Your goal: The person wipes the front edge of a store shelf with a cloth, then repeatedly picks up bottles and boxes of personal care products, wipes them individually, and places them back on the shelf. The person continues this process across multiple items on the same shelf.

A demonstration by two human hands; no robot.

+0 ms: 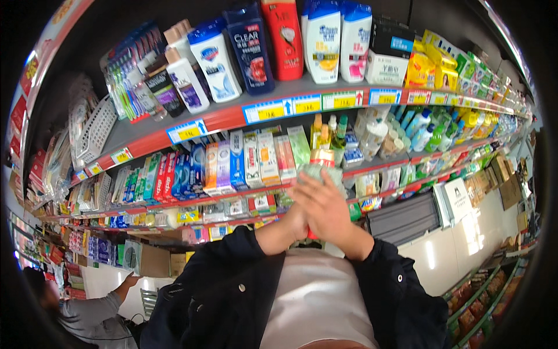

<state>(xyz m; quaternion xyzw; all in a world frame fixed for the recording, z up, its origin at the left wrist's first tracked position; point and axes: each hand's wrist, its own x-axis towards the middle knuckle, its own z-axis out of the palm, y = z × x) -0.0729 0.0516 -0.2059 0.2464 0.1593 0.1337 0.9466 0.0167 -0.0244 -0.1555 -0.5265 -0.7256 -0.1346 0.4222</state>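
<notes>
Both hands come together in front of my chest around a red bottle (323, 155) with a shiny gold-and-red end. A grey-green cloth (335, 175) is wrapped about the bottle just below that end. My right hand (324, 205) lies over the cloth, its fingers pointing up and to the left. Beneath it, my left hand (297, 220) grips the bottle from the left; most of its fingers are hidden. A sliver of red shows under my wrists.
An upper shelf (287, 94) carries shampoo bottles (322, 43), toothbrush packs (130, 78) and yellow soap packs (420, 65). Toothpaste boxes (222, 165) line the shelf below, behind my hands. At lower left, a person (93, 309) reaches toward a cardboard box (154, 260). Snack racks (484, 301) stand at lower right.
</notes>
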